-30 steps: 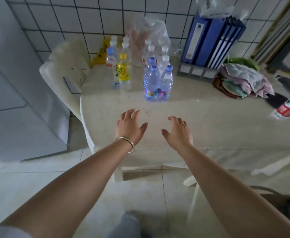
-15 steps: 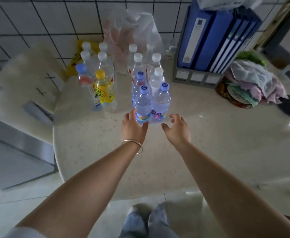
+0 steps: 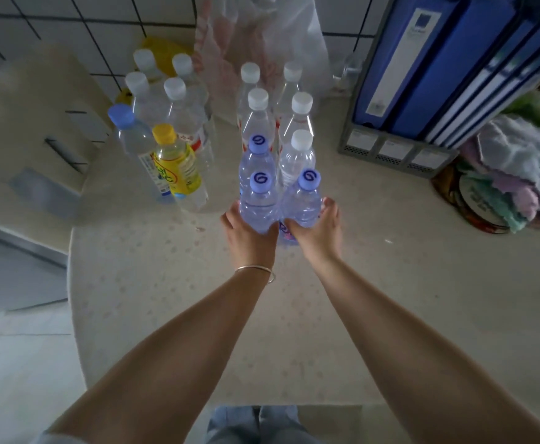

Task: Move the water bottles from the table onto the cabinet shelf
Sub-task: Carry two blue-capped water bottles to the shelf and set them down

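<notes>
Your left hand (image 3: 249, 233) wrapped around one purple-capped bottle (image 3: 257, 203), your right hand (image 3: 318, 230) around a second (image 3: 304, 201), a third (image 3: 256, 155) just beyond your left fingers, nine white-capped bottles (image 3: 297, 155) behind, table (image 3: 390, 283) beneath both wrists.

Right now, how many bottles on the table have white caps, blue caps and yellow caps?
White caps: 9
Blue caps: 4
Yellow caps: 1
Total: 14 bottles
</notes>
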